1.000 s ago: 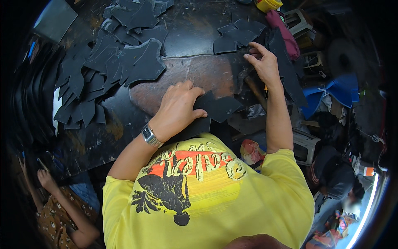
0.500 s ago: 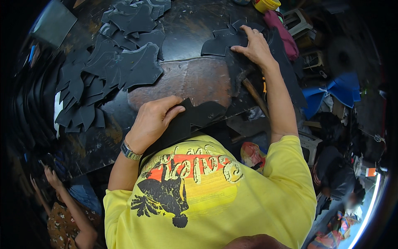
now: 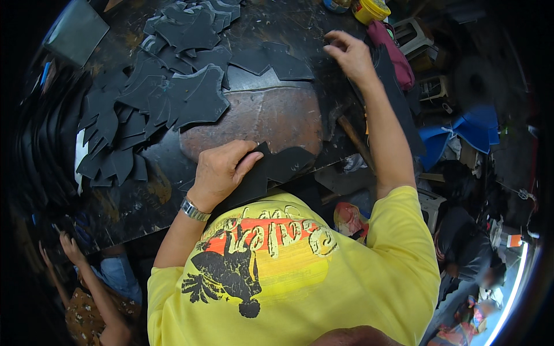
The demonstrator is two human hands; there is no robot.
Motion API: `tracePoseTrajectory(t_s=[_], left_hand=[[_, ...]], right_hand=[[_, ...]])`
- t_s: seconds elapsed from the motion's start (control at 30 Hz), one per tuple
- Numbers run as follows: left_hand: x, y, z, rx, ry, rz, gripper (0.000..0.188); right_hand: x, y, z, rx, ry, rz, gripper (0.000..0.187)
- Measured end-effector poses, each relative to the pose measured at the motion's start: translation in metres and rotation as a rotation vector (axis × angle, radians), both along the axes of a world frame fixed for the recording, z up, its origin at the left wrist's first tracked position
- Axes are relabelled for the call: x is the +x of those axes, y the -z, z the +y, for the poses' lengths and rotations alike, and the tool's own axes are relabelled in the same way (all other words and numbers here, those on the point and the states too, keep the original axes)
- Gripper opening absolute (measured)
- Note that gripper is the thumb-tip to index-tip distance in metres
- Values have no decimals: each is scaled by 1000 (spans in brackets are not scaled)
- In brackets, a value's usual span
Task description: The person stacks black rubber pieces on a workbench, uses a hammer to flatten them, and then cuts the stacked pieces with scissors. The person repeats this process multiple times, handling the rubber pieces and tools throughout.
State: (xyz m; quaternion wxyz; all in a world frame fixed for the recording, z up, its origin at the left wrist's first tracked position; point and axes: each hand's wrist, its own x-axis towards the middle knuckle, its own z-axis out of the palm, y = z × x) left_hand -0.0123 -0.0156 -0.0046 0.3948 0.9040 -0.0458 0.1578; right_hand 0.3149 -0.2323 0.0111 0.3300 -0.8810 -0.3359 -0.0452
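My left hand (image 3: 226, 172) pinches a black flat cut piece (image 3: 283, 163) at the table's near edge, thumb on top. The piece lies partly over a worn brown board (image 3: 254, 118). Over the far right of the table my right hand (image 3: 351, 55) has its fingers bent and thumb apart, with nothing visible in them. To the left of it, just beyond the board, lies another black cut piece (image 3: 288, 62) with angular edges. A large heap of similar black pieces (image 3: 199, 95) spreads over the table's left half. A hammer with a wooden handle (image 3: 354, 138) rests right of the board.
Black sheets (image 3: 49, 138) stand stacked at the far left. A maroon cloth bundle (image 3: 391, 55) and yellow tub (image 3: 370, 10) are at the right edge. A stool (image 3: 412, 34) stands beyond. Another person's hand (image 3: 70, 248) shows lower left.
My right hand has let go of the black cut piece, which now lies further left, near the heap. The left hand keeps its grip and has shifted slightly right.
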Motion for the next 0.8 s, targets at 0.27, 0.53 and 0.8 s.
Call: tracePoseTrajectory(t_s=[0.27, 0.53, 0.8], left_hand=[[0, -2, 1, 8, 22, -23, 21], [0, -3, 2, 8, 31, -11, 22], [1, -3, 3, -13, 36, -15, 21]], right_hand=[[89, 1, -21, -382, 227, -118, 47], [121, 19, -20, -517, 167, -74, 77], [126, 12, 1, -602, 215, -116, 69]])
